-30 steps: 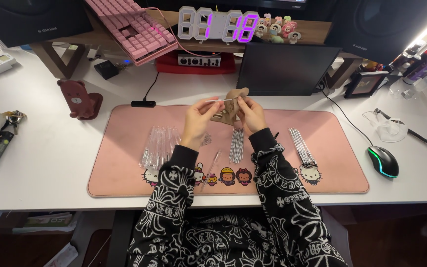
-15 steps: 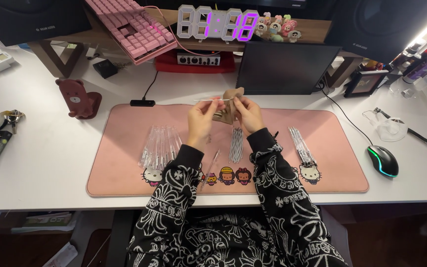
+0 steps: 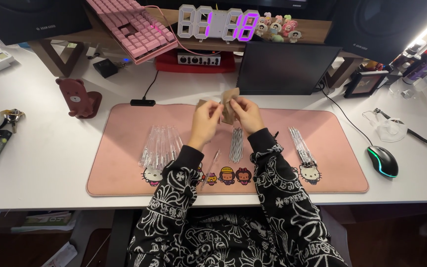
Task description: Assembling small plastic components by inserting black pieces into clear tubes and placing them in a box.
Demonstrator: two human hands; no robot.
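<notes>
Both hands are up over the far edge of the pink desk mat (image 3: pixel 124 163), pinching a small brown paper packet (image 3: pixel 230 105) between them: left hand (image 3: pixel 206 123) has its fingers closed on the left side, right hand (image 3: pixel 245 114) is curled shut on the right side, so the packet sits lifted off the mat right in front of the dark tablet screen (image 3: pixel 287 66). Looks like it's held up like that so the fingertips can work the top edge, though what's inside I can't tell. Down on the mat the clear tubes are sorted into separate groups, probably to keep them apart: a fanned pile of clear tubes (image 3: pixel 160 147) on the left, a tighter bundle of thin ones (image 3: pixel 235 144) just under the hands, another row (image 3: pixel 301 146) off to the right, plus one loose tube (image 3: pixel 210 167) by the left sleeve. Mouse (image 3: pixel 382 160) sits on the white table (image 3: pixel 40 163) to the right, well clear of it all
</notes>
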